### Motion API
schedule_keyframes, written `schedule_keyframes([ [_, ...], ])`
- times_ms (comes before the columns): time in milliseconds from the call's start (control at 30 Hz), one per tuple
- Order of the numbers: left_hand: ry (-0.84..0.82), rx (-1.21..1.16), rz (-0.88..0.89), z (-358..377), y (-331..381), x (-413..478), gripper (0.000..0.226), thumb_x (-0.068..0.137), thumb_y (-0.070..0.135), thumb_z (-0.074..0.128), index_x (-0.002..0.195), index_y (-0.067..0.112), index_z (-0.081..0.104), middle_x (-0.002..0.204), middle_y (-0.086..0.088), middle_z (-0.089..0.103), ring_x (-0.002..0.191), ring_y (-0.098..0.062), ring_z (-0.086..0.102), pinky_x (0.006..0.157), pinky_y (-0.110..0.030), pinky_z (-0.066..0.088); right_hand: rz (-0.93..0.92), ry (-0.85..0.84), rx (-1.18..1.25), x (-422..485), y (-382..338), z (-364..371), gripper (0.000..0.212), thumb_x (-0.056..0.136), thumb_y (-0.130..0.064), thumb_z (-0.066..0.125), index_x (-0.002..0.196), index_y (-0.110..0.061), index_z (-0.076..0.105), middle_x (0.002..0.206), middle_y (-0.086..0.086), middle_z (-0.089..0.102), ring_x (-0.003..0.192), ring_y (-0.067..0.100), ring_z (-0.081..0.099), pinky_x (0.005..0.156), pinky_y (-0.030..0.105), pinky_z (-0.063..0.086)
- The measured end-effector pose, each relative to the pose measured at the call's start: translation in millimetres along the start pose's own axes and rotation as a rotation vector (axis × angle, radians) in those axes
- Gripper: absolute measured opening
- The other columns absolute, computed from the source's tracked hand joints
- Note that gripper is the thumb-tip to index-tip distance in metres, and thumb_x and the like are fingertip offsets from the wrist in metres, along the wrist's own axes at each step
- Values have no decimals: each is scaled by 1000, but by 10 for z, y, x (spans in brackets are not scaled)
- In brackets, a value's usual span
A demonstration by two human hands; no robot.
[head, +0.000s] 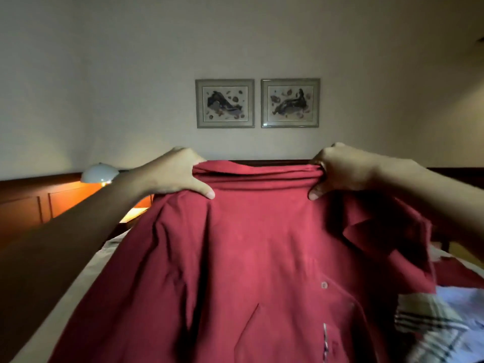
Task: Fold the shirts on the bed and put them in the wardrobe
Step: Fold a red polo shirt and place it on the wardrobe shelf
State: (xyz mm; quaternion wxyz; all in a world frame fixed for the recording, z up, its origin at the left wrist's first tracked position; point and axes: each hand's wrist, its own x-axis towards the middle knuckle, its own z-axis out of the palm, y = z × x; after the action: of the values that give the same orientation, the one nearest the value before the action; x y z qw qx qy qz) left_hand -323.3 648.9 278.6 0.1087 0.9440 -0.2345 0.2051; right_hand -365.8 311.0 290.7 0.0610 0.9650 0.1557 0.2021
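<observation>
1. Across the lower frame, the bed (60, 297) is lying beneath everything else, its pale sheet showing along the left side. A lit lamp (99, 173) is glowing beyond it.
2. Above the bed, the red shirt (248, 271) is hanging in the air from its collar line. Its body is draping down toward the camera.
3. At lower right, a plaid shirt (429, 326) is lying loose on the bed, partly under the red shirt's edge.
4. Step in hand, as judged: the red shirt is being held up and spread ahead of folding. No fold is showing yet, and the wardrobe is not in view.
5. The next move is likely calling for laying the shirt flat on the sheet and smoothing it before turning the sleeves in.
6. The left hand (178, 174) is gripping the collar's left end, thumb pressing on the near face and fingers wrapping behind. Its forearm is reaching in from lower left.
7. The right hand (340, 169) is gripping the collar's right end the same way, bunching the cloth.
8. A small button (324, 285) is showing on the front panel.
</observation>
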Motion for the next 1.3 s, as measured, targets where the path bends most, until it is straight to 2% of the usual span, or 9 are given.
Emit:
schedule_keyframes([
  [67, 36, 82, -7, 75, -89, 240, 33, 70, 48, 86, 90, 24, 75, 89, 1, 75, 91, -28, 66, 79, -34, 51, 68, 50, -113, 368, 160, 172, 42, 69, -50, 83, 93, -19, 67, 98, 10, 71, 94, 29, 65, 74, 31, 48],
  [167, 171, 253, -104, 127, -265, 717, 46, 78, 53, 78, 114, 25, 72, 110, -14, 71, 108, -36, 63, 87, -39, 51, 149, 229, -214, 879, 392, 350, 26, 84, -41, 70, 99, -20, 63, 107, 14, 67, 100, 35, 65, 75, 37, 48],
  [333, 471, 453, -52, -108, -477, 1471, 30, 89, 50, 68, 104, 25, 73, 107, -15, 69, 99, -41, 66, 77, -42, 50, 191, 581, -311, 1569, 633, 129, 18, 91, -15, 55, 106, -13, 64, 106, 21, 67, 95, 42, 66, 68, 37, 44],
  [467, 478, 567, -34, 93, -657, 1602, 27, 93, 41, 63, 107, 18, 69, 105, -13, 63, 95, -43, 65, 73, -45, 50, 157, 641, -312, 1667, 697, 235, 21, 92, -15, 57, 111, -11, 62, 111, 20, 64, 94, 45, 65, 66, 38, 40],
  [700, 93, 534, 58, 1624, -969, 654, 21, 91, 19, 63, 111, 19, 65, 107, -8, 58, 88, -35, 67, 66, -43, 54, 67, 61, -271, 912, 331, 1780, 23, 96, -31, 51, 114, -22, 62, 113, 7, 62, 102, 32, 64, 70, 33, 44],
  [900, -391, 477, -27, 2916, -1009, -779, 50, 96, 4, 42, 137, 28, 55, 140, -3, 46, 109, -29, 66, 86, -39, 53, 0, -486, -102, -251, -143, 3114, 44, 98, -25, 48, 142, -25, 44, 139, 7, 50, 126, 28, 50, 103, 34, 40],
  [1033, -515, 469, -67, 3192, -984, -1393, 57, 95, 1, 39, 141, 32, 52, 144, 1, 39, 110, -28, 66, 88, -41, 51, -42, -647, 26, -737, -304, 3325, 50, 95, -14, 48, 145, -22, 43, 147, 3, 47, 131, 24, 45, 110, 30, 32],
  [1167, -502, 501, -36, 3172, -1103, -1516, 55, 91, -2, 42, 136, 27, 57, 137, 1, 42, 106, -26, 66, 88, -42, 53, -43, -641, 69, -895, -314, 3202, 59, 92, -9, 51, 149, -21, 39, 150, 3, 45, 134, 24, 43, 112, 30, 30],
  [1300, -440, 613, 22, 3037, -1212, -1332, 33, 94, 10, 46, 122, 19, 62, 127, -2, 59, 107, -27, 66, 86, -37, 52, -118, -682, 221, -869, -300, 2853, 52, 79, -2, 57, 125, -24, 62, 133, -1, 60, 123, 23, 54, 104, 31, 39],
])
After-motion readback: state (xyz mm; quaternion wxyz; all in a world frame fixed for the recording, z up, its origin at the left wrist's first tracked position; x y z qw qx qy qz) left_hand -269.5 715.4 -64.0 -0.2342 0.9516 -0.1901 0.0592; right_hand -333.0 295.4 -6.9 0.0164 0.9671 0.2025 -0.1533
